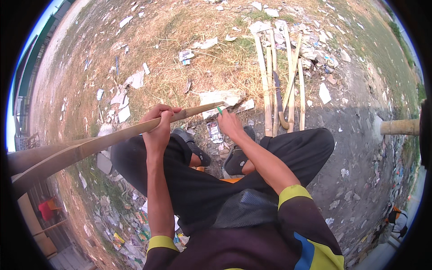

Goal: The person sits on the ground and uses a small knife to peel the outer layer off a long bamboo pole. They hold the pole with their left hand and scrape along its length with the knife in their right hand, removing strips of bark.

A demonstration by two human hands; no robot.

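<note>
My left hand (158, 122) is wrapped round a long split bamboo strip (108, 140). The strip runs from the left edge, over my left knee, to a tip in front of me. Close to that tip, my right hand (230, 123) is closed on a small, thin green thing (219, 110). Most of the green thing is hidden by my fingers, so its kind cannot be made out. A pale flat scrap (220, 97) lies on the ground beneath the strip's tip.
Several split bamboo strips (263, 76) lie ahead of my right knee. Among them is a machete (277, 90) with a dark blade and curved wooden handle. A thick bamboo pole (399, 127) juts in at right, another (40, 155) at left. Paper litter and dry grass cover the ground.
</note>
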